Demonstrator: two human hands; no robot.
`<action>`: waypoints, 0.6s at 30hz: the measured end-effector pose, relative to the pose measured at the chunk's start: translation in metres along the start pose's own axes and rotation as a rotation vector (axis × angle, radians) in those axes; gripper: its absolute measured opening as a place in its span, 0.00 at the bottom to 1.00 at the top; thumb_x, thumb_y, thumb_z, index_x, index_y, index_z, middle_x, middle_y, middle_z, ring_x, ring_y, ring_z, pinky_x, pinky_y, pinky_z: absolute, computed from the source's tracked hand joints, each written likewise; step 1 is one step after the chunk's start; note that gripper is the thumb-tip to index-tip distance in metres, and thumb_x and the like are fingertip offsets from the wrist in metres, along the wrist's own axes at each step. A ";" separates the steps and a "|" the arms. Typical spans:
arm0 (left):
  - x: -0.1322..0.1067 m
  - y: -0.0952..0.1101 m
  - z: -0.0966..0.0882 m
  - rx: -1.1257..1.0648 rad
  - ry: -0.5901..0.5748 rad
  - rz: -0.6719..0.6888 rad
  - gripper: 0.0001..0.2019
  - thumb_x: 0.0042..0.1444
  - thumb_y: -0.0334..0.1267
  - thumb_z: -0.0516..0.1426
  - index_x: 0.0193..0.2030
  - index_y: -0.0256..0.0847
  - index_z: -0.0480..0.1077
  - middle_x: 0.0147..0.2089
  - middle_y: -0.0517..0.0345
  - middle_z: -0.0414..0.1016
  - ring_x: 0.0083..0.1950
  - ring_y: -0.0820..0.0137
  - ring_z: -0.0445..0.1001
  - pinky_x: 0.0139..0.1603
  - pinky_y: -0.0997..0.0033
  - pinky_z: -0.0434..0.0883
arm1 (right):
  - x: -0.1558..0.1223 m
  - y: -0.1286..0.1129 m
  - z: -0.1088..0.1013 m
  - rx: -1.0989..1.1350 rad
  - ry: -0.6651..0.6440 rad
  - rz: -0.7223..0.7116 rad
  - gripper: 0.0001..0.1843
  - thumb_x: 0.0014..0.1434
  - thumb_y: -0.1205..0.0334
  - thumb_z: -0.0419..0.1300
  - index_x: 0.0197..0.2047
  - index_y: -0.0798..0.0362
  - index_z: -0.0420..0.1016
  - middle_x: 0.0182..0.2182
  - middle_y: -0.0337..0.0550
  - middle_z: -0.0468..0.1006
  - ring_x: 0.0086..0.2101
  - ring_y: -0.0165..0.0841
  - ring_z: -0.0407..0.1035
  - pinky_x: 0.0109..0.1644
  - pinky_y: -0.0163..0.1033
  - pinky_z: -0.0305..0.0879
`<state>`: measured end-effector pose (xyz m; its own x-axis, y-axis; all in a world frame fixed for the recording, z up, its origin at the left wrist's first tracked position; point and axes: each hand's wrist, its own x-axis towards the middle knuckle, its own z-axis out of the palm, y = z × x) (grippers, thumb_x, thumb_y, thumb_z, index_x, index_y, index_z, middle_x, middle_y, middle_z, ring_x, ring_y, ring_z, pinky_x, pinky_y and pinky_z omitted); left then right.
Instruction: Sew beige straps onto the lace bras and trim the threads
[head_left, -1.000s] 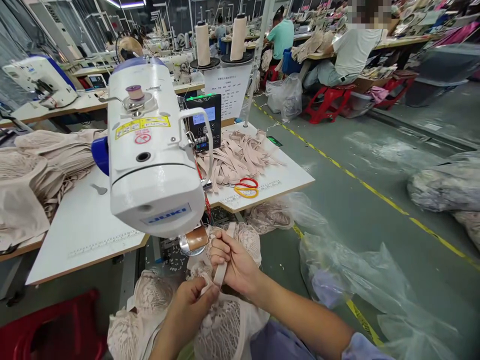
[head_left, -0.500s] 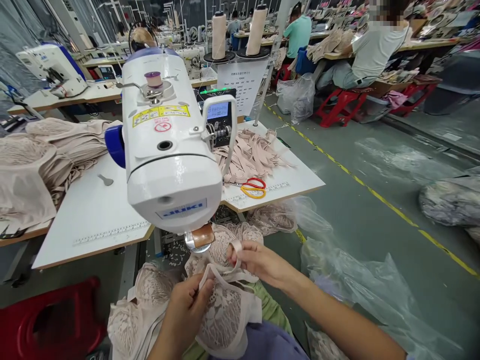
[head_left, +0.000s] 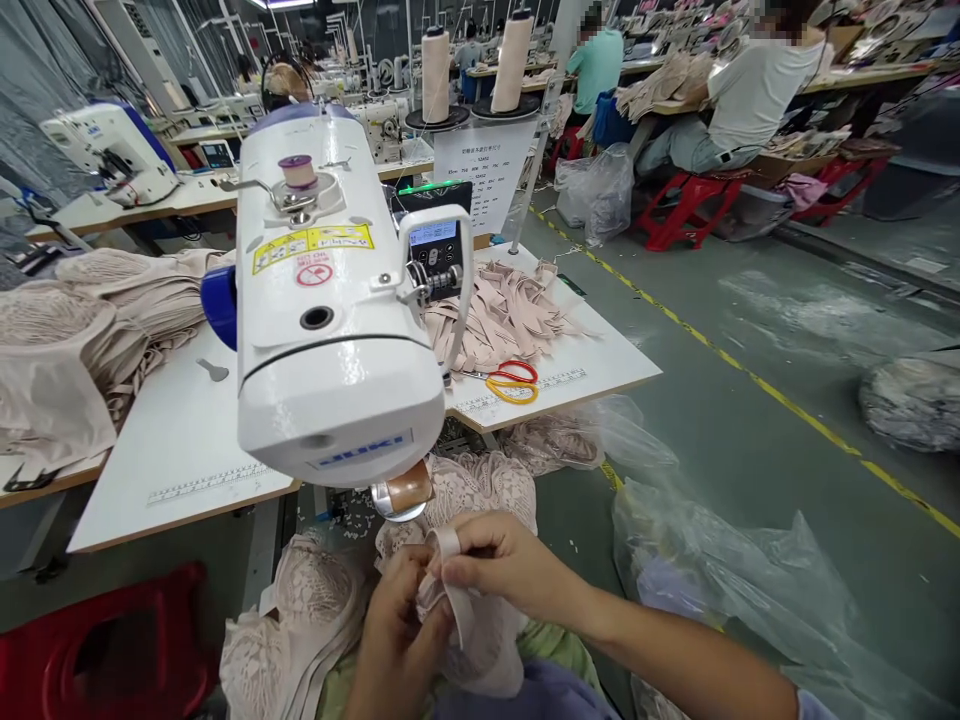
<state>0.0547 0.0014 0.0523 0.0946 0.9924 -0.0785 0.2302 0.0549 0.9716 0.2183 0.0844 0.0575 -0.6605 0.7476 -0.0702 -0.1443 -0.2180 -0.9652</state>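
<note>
A flat white tabletop (head_left: 600, 372) carried the scene, with one rounded white sewing machine (head_left: 330, 390) directly before me. Below it, over my lap (head_left: 536, 690), hung one beige lace-cupped garment (head_left: 491, 655), its cup drooping downward. Behind the machine stood two tall beige thread cones (head_left: 435, 80). My left hand (head_left: 405, 610) pinched the garment's bunched cloth; my right hand (head_left: 510, 565) held one flat beige fabric strap (head_left: 463, 622) between thumb and fingers, its long axis slanting down toward me. One pair of scissors with red and yellow handles (head_left: 513, 382) lay right of the machine.

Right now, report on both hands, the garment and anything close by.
Left hand gripping bunched pale garment. Right hand pinching a strap. Sewing machine close beyond both hands.
</note>
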 end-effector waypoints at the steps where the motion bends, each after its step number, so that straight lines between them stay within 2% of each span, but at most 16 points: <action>1: -0.001 -0.003 0.005 0.005 0.071 0.013 0.08 0.64 0.42 0.53 0.40 0.41 0.68 0.38 0.56 0.73 0.38 0.69 0.73 0.39 0.73 0.71 | 0.003 -0.001 -0.002 0.058 0.023 0.044 0.17 0.56 0.47 0.68 0.34 0.55 0.84 0.27 0.39 0.73 0.26 0.26 0.63 0.28 0.32 0.54; 3: 0.000 -0.009 0.011 0.110 0.249 0.073 0.06 0.65 0.39 0.53 0.44 0.41 0.67 0.32 0.59 0.73 0.29 0.72 0.72 0.30 0.77 0.70 | 0.011 -0.003 -0.007 0.097 0.040 0.108 0.19 0.54 0.46 0.69 0.35 0.56 0.83 0.24 0.38 0.72 0.23 0.24 0.58 0.26 0.31 0.51; 5: 0.004 -0.012 0.007 0.324 0.341 0.285 0.11 0.63 0.34 0.55 0.52 0.41 0.67 0.30 0.61 0.75 0.25 0.73 0.72 0.26 0.78 0.67 | 0.023 -0.007 -0.016 0.060 0.031 0.141 0.21 0.54 0.44 0.68 0.36 0.56 0.83 0.24 0.38 0.73 0.23 0.24 0.59 0.26 0.31 0.53; 7: 0.011 -0.011 -0.004 0.522 0.284 0.529 0.20 0.62 0.29 0.54 0.61 0.41 0.65 0.30 0.61 0.76 0.25 0.73 0.73 0.26 0.78 0.67 | 0.036 -0.010 -0.027 0.044 0.039 0.156 0.23 0.55 0.42 0.66 0.37 0.56 0.82 0.26 0.40 0.75 0.25 0.26 0.63 0.28 0.31 0.59; 8: 0.016 -0.009 -0.011 0.581 0.234 0.583 0.21 0.62 0.28 0.53 0.61 0.42 0.66 0.29 0.61 0.77 0.24 0.74 0.73 0.26 0.79 0.67 | 0.043 -0.011 -0.033 0.052 0.058 0.157 0.24 0.56 0.41 0.65 0.37 0.56 0.82 0.26 0.40 0.75 0.25 0.26 0.65 0.29 0.32 0.61; 9: 0.020 -0.006 -0.017 0.602 0.202 0.567 0.20 0.62 0.27 0.53 0.60 0.42 0.68 0.28 0.61 0.78 0.24 0.75 0.74 0.27 0.80 0.68 | 0.050 -0.011 -0.039 0.058 0.080 0.150 0.24 0.56 0.40 0.64 0.38 0.56 0.81 0.26 0.40 0.75 0.25 0.27 0.65 0.30 0.32 0.63; 10: 0.024 -0.003 -0.023 0.588 0.198 0.495 0.18 0.63 0.28 0.52 0.58 0.41 0.71 0.30 0.60 0.80 0.26 0.75 0.76 0.28 0.81 0.69 | 0.057 -0.011 -0.044 0.050 0.101 0.133 0.24 0.55 0.41 0.65 0.37 0.56 0.80 0.25 0.38 0.74 0.24 0.27 0.65 0.30 0.33 0.64; 12: 0.030 0.004 -0.031 0.517 0.235 0.285 0.15 0.64 0.33 0.53 0.55 0.41 0.74 0.41 0.55 0.84 0.37 0.72 0.82 0.36 0.82 0.74 | 0.071 -0.013 -0.050 -0.025 0.142 0.076 0.21 0.54 0.43 0.66 0.35 0.55 0.79 0.22 0.37 0.72 0.24 0.28 0.65 0.31 0.35 0.65; 14: 0.033 0.009 -0.035 0.459 0.237 0.136 0.15 0.65 0.37 0.53 0.54 0.43 0.75 0.50 0.54 0.82 0.48 0.69 0.81 0.45 0.80 0.75 | 0.082 -0.017 -0.052 -0.157 0.176 -0.010 0.17 0.54 0.47 0.66 0.32 0.53 0.77 0.22 0.37 0.71 0.26 0.31 0.66 0.34 0.38 0.66; 16: 0.035 0.012 -0.036 0.441 0.204 0.085 0.16 0.65 0.39 0.52 0.55 0.45 0.75 0.53 0.56 0.80 0.52 0.68 0.80 0.47 0.79 0.75 | 0.091 -0.024 -0.049 -0.289 0.220 -0.106 0.14 0.54 0.49 0.66 0.29 0.52 0.75 0.23 0.39 0.71 0.30 0.35 0.66 0.39 0.41 0.67; 18: 0.037 0.015 -0.036 0.445 0.167 0.075 0.16 0.65 0.40 0.52 0.56 0.45 0.75 0.53 0.55 0.80 0.52 0.67 0.80 0.46 0.78 0.76 | 0.098 -0.031 -0.044 -0.372 0.231 -0.172 0.11 0.54 0.51 0.65 0.29 0.50 0.74 0.26 0.41 0.72 0.34 0.38 0.67 0.43 0.43 0.67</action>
<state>0.0269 0.0425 0.0719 -0.0211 0.9979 0.0607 0.6243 -0.0342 0.7805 0.1905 0.1916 0.0695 -0.4624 0.8825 0.0852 0.0642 0.1292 -0.9895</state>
